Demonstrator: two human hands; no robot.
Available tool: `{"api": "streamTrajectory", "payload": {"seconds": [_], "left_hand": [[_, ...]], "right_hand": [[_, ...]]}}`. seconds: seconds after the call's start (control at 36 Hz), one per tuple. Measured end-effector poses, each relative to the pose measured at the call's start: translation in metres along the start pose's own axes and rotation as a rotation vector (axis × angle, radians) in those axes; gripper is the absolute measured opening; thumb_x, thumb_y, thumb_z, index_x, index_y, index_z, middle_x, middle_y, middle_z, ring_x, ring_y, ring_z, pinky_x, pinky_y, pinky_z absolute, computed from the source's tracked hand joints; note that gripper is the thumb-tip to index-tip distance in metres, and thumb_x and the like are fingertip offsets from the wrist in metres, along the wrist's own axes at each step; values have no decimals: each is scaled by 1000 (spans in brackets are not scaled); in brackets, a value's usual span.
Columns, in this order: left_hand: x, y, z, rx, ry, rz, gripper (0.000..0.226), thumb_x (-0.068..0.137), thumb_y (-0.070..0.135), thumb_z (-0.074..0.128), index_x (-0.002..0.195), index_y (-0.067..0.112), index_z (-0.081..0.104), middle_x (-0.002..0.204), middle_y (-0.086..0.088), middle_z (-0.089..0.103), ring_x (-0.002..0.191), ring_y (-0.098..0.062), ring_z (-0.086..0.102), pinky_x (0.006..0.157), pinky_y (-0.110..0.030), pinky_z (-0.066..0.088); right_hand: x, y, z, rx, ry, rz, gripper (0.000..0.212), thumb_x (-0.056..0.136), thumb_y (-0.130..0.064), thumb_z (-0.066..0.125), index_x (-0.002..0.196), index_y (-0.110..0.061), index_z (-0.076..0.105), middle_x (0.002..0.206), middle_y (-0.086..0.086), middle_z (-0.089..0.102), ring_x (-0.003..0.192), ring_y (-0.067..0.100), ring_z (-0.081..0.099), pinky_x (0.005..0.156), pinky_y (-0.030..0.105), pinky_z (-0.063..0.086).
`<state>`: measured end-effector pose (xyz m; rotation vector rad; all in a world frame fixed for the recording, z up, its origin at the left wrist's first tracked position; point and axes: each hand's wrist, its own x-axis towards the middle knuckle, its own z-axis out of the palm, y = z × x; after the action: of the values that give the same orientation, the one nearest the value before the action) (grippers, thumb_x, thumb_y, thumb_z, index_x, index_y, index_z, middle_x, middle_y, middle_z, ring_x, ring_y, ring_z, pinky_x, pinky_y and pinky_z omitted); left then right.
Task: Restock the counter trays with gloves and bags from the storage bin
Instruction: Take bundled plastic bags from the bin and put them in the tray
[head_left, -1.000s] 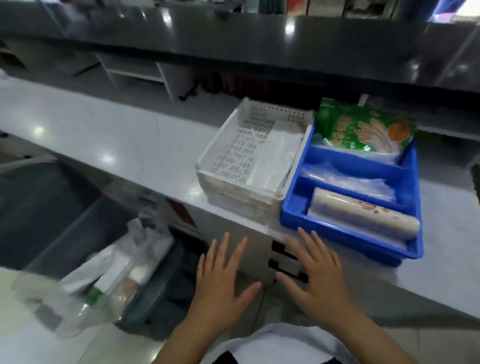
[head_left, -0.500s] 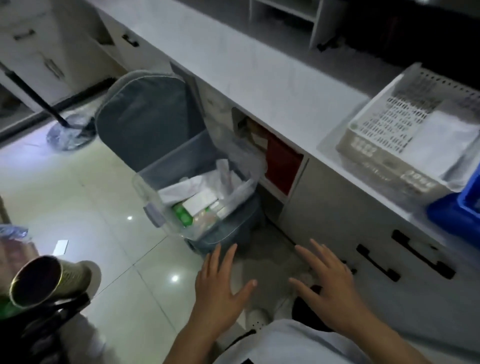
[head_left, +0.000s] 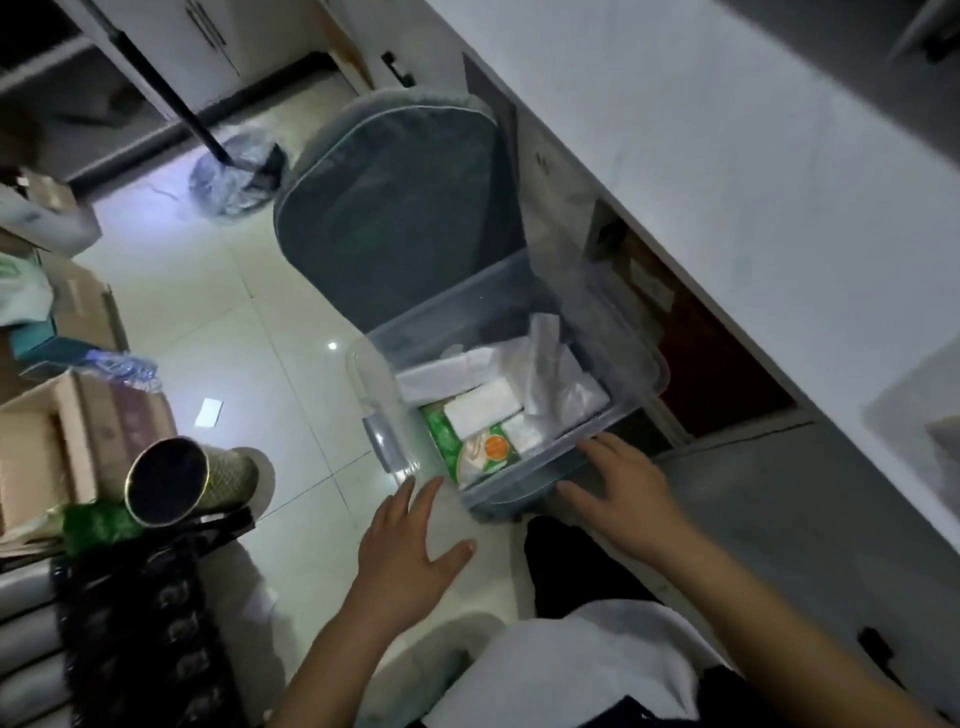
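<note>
A clear plastic storage bin (head_left: 636, 358) stands on the floor beside the counter, its grey lid (head_left: 395, 208) propped up behind it. Inside lie a green glove packet (head_left: 480, 449), a white flat pack (head_left: 480, 408) and crumpled white bags (head_left: 556, 374). My left hand (head_left: 410, 540) hovers open, fingers spread, just in front of the bin's near left corner. My right hand (head_left: 623, 493) is open too, its fingertips at the bin's near rim. Neither hand holds anything. The counter trays are almost out of view; only a pale tray corner (head_left: 914, 431) shows at the right edge.
The white counter (head_left: 753, 171) runs diagonally along the right, with cabinet fronts and a dark handle (head_left: 878, 642) below. Cardboard boxes (head_left: 67, 441) and a tipped metal cup (head_left: 171, 480) crowd the left. A mop (head_left: 234, 171) rests on the tiled floor behind the bin.
The view has swung down from the counter trays to the floor bin. Both open hands have come close to the bin's near edge.
</note>
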<state>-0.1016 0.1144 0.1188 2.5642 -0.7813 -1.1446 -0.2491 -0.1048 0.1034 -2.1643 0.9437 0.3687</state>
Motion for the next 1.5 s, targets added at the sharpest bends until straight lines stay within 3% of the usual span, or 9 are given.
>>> {"api": "streamTrajectory", "payload": {"seconds": [0.17,0.39,0.64,0.78,0.86,1.08,1.19,1.31,1.5], "left_hand": [[86,6,-26,-46,-54,-33,75,90,51,60,154,32,25,163,2,21,149,-16,18,118,-33,20],[174,-3,-2,-139,-169,-150,68,88,35,65,149,21,38,153,-8,39,138,-24,40,107,-27,31],[252,-27,46,-83,-270,-164,59,84,25,67,138,14,49,134,-18,55,123,-35,52,100,-40,43],[285,-41,67,120,-380,-140,79,87,41,61,154,29,21,160,-8,22,144,-34,25,112,-54,32],[305,-53,78,246,-398,-70,85,90,43,56,156,34,4,166,3,-3,151,-32,3,117,-59,15],[351,-66,102,433,-372,58,87,89,38,54,157,32,1,166,5,-10,152,-30,-2,120,-56,9],[353,-70,111,427,-384,63,92,88,43,56,156,31,-5,165,4,-16,152,-34,-6,120,-58,7],[353,-69,113,400,-390,46,92,89,46,56,156,33,-5,165,4,-17,152,-33,-8,119,-58,5],[358,-64,107,342,-408,-11,81,91,45,54,156,38,6,166,10,-8,153,-27,-1,119,-57,14]], "right_hand": [[98,-3,7,-21,-84,1,62,85,-45,64,139,-21,50,143,8,51,132,28,45,108,43,35],[184,3,23,-108,-322,116,68,85,-44,62,146,-20,41,150,11,43,135,31,41,109,40,36],[251,30,55,85,-332,381,58,87,-40,61,138,-16,50,141,13,53,122,32,53,102,43,45],[274,51,86,262,-285,537,65,86,-37,68,142,-15,46,142,11,52,122,30,53,95,29,43],[301,63,99,360,-210,634,70,85,-34,72,144,-12,41,144,13,48,124,31,51,97,32,45],[387,79,111,640,85,843,64,77,-22,74,135,-12,51,123,13,65,102,26,65,59,26,45],[410,80,116,606,65,876,60,83,-29,73,133,-3,53,127,12,63,113,25,63,77,24,46],[412,82,121,674,48,843,76,76,-21,82,139,-2,46,135,13,57,119,30,58,100,41,49],[389,66,113,612,134,863,52,83,-17,74,130,-4,58,130,13,62,113,29,62,95,35,52]]}}
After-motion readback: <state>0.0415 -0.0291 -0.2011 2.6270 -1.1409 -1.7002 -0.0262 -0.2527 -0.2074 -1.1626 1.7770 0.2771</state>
